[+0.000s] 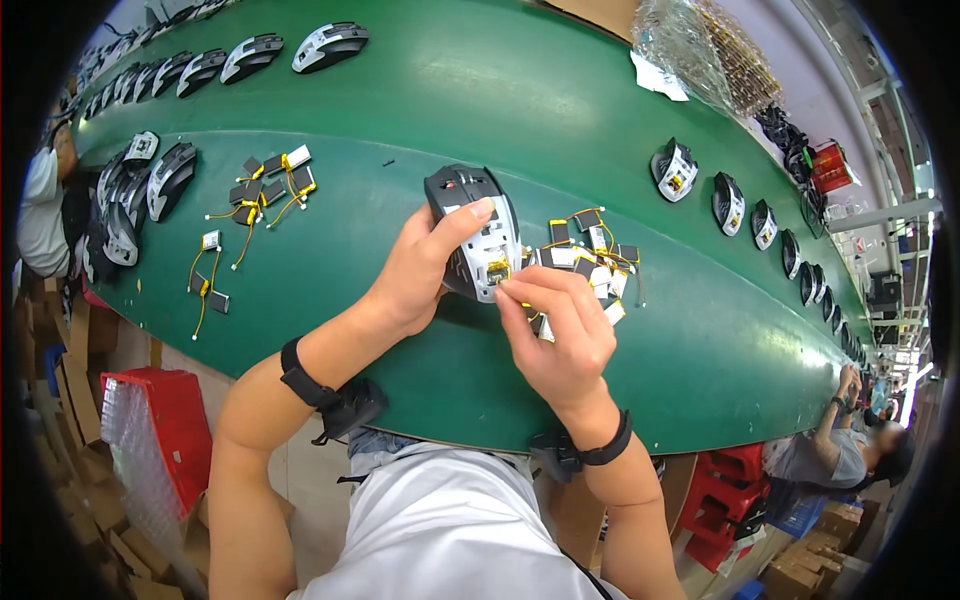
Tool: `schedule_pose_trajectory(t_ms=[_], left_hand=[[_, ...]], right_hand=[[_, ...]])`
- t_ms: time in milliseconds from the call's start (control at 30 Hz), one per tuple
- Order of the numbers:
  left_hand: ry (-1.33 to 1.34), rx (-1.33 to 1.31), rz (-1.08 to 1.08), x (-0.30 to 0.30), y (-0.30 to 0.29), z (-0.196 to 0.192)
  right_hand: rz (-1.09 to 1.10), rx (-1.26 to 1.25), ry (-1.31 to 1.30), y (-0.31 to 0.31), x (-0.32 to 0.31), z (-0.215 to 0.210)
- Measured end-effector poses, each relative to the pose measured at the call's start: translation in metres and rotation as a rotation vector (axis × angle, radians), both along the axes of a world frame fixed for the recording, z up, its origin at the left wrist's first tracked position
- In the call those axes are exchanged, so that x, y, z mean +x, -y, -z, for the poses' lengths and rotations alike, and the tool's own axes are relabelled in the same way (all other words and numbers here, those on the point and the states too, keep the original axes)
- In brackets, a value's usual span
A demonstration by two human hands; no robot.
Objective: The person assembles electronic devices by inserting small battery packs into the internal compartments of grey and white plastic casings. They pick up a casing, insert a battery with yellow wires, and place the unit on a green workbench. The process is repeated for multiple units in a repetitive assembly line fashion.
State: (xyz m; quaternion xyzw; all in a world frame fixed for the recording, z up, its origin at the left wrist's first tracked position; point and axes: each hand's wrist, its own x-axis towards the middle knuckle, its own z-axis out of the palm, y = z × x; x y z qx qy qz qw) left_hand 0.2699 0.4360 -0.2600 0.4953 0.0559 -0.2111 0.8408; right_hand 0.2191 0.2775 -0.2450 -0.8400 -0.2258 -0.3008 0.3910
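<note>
A black and silver computer mouse (492,243), its inner white side turned up, is gripped in my left hand (428,262) above the green bench. The left thumb presses along its upper part. Yellow tape and small parts show in an opening near its lower end. There my right hand (562,325) has thumb and index finger pinched together; what lies between the fingertips is too small to make out. Just beyond the right hand lies a pile of small flat batteries (597,262) with yellow tape and thin wires. More batteries (262,190) lie to the left.
Mouse shells (122,205) are heaped at the bench's left end. Rows of mice stand along the far left (250,57) and the right side (729,204). Clear plastic packaging (700,50) sits at the back. A person (835,450) works at the right, another (45,205) at the left.
</note>
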Motion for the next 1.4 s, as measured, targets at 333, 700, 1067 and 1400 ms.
schedule_pose_trajectory(t_ms=[333,700,1067,1400], left_hand=[[-0.105,-0.083,-0.048,0.001,-0.004,-0.007],[-0.170,-0.008,-0.043,0.006,-0.009,-0.010],[-0.174,-0.011,-0.047,0.006,-0.010,-0.011],[-0.147,0.023,-0.062,0.005,-0.008,-0.008]], right_hand=[[0.049,-0.255,0.057,-0.001,0.003,0.002],[-0.013,-0.290,0.019,0.003,0.001,0.000],[-0.036,-0.270,0.026,0.005,0.002,0.002],[-0.004,-0.284,-0.013,-0.001,0.004,0.007]])
